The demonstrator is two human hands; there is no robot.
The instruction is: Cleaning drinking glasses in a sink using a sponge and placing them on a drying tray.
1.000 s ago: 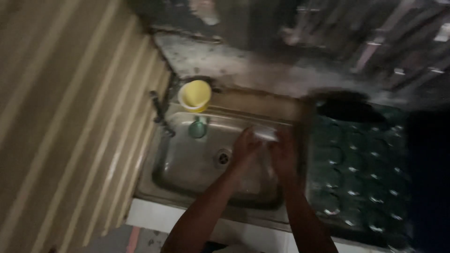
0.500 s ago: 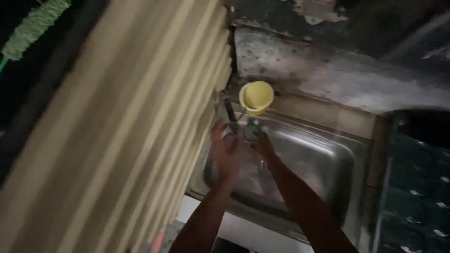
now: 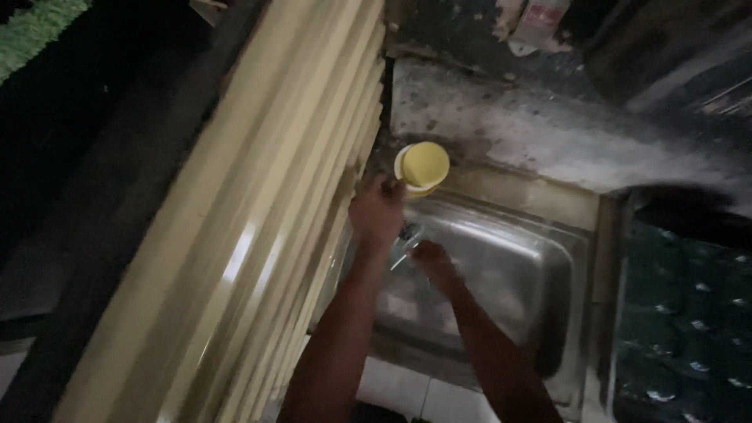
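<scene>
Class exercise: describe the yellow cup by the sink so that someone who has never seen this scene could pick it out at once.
Find the stainless-steel sink basin beside the ribbed cream wall panel. On the ledge at its far corner, just beyond the person's left hand, stands the round yellow plastic cup, seen from above. It is the only bright yellow thing among dull grey surfaces.

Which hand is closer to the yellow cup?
The left hand. It sits at the sink's back corner, right beside the yellow cup, while the right hand is lower, over the sink.
</scene>
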